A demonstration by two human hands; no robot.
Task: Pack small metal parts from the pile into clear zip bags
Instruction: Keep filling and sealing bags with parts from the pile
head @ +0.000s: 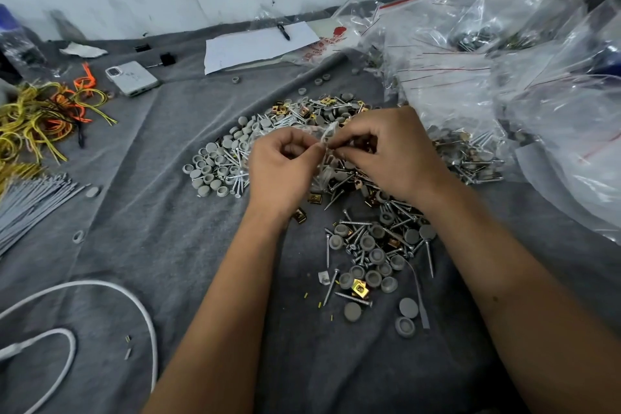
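From the head camera, you are holding a small clear zip bag above the middle of the big heap of grey plastic caps, silver screws and brass clips, which is lying on the grey cloth. Your left hand is pinching the bag's top edge from the left, with fingers curled, and your right hand is pinching the same edge from the right. The fingertips of the two hands are almost meeting over the bag's mouth, and neither hand is nearer.

The bag is hanging down from that pinch toward you, its long axis running from the mouth at the far end to the body at the near end; the body looks crumpled, and I cannot tell how full it is. The seal line is running left to right between your hands, so I judge the coming move as a sideways press along it.

The stack of empty clear bags with red strips is lying right of the heap and beyond it.
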